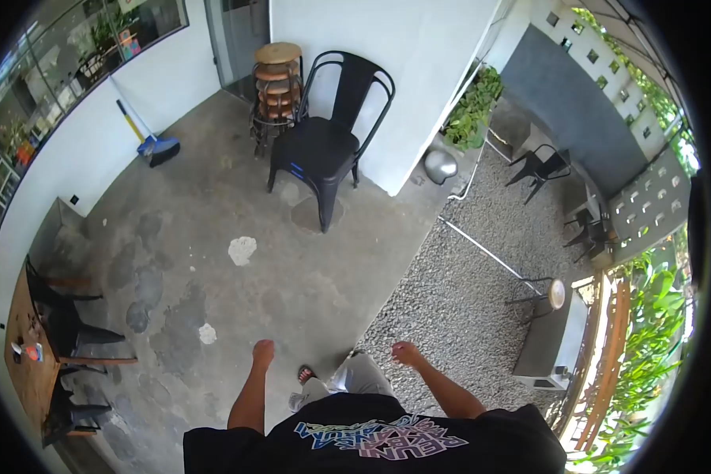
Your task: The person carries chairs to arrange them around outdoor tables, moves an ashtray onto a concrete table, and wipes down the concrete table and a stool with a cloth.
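My left hand (263, 353) hangs in front of my body over the concrete floor (268, 292). Its fingers are curled into a loose fist, and nothing shows in it. Over the edge of the gravel (466, 276), my right hand (405, 354) is held out with loosely bent fingers, a little apart. No object is visible in it, and it touches nothing. Between the hands are my light trousers (359, 375) and one sandalled foot (306, 373). A black metal chair (320, 150) stands ahead against the white wall, well beyond both hands.
Stacked stools (278, 75) stand beside the chair. A blue broom (156, 148) leans at the left wall. On the left is a wooden table (31, 347) with dark chairs (75, 324). A silver helmet (441, 167), a round-topped stool (556, 294) and a metal counter (557, 340) are on the right.
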The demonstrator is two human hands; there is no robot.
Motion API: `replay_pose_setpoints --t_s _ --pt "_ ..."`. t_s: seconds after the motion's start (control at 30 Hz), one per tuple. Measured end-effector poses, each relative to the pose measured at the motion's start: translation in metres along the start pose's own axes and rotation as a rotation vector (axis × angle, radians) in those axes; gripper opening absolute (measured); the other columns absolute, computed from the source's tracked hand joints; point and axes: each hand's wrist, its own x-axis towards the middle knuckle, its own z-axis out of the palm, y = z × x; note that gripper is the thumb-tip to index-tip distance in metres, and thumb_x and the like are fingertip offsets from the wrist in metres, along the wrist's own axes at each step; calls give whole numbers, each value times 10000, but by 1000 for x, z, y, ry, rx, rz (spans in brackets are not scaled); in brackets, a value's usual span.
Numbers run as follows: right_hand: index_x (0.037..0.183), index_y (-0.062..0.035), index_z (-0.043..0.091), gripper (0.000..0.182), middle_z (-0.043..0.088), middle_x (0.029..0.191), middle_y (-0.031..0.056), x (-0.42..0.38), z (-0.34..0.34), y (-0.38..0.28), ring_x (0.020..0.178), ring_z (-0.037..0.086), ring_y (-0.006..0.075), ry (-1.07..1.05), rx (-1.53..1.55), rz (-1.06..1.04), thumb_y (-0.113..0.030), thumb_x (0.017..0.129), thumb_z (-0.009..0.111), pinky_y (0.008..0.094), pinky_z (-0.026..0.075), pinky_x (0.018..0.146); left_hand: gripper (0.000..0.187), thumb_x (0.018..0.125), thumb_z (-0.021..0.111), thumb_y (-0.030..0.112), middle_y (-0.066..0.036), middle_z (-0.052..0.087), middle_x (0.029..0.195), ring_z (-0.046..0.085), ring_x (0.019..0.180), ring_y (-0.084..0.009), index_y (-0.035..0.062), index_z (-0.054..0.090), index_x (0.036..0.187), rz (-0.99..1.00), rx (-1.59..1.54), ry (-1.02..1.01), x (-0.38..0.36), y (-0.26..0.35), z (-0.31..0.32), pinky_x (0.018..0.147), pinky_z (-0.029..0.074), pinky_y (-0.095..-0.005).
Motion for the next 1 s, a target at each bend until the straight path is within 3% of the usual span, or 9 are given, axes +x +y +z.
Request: replay_pose_setpoints --t_s 0.1,0.17,0.33,0.4,0.43,0.5,0.63,0.73,1.0 --pt "910 -76 608 177 613 771 83 23 -21 50 697 610 193 14 18 139 -221 847 530 311 492 544 137 817 552 201 -19 473 602 513 579 -174 92 516 741 -164 -171 -94 81 69 13 524 454 -312" --pt "934 -80 592 251 615 828 96 30 -36 64 750 613 243 -68 26 265 -286 857 469 364 501 594 278 835 491 265 -179 631 782 575 896 -374 17 617 835 -56 74 -75 114 119 23 799 460 -439" --pt "927 19 554 301 635 877 171 123 -112 60 777 646 254 -168 -51 642 -274 881 504 376 556 581 434 802 552 347 -220 626 949 569 964 -389 -41 580 995 304 589 -376 179 191 62 877 440 -405" --pt "856 -36 560 241 591 820 129 202 -169 97 773 604 219 -946 1132 476 -265 845 488 429 501 597 475 774 577 352 -241 611 985 561 994 -391 -61 563 1008 -102 359 -243 183 229 85 887 438 -405" --pt "890 -51 560 255 593 821 108 221 -196 49 743 605 219 -713 973 297 -289 859 472 397 506 595 521 745 603 358 -263 596 1022 552 1025 -393 -81 546 1021 -487 121 -112 180 247 93 897 436 -404" --pt "956 -82 558 288 597 824 68 261 -252 -53 685 607 218 -201 435 87 -336 887 441 334 518 591 551 727 614 346 -285 579 1041 536 1052 -400 -91 523 1051 -552 209 -239 200 280 98 904 433 -411" --pt "1029 -71 543 177 588 780 72 361 -363 -253 626 593 159 -20 410 4 -141 874 494 267 476 451 663 715 623 294 -341 522 1100 505 1076 -431 -121 393 1177 -391 272 -190 254 361 111 903 431 -440" --pt "1121 -34 513 276 628 869 103 377 -417 -434 668 607 169 154 238 -237 -131 864 513 274 490 567 672 721 633 283 -337 525 1094 516 1045 -440 -118 381 1197 -239 203 -35 323 372 135 901 430 -443" --pt "1134 6 533 348 628 906 90 463 -476 -744 789 597 148 285 -174 -681 -172 836 545 267 473 646 665 760 620 373 -329 498 1137 506 1059 -438 -115 424 1167 -555 4 108 541 427 137 906 425 -452"
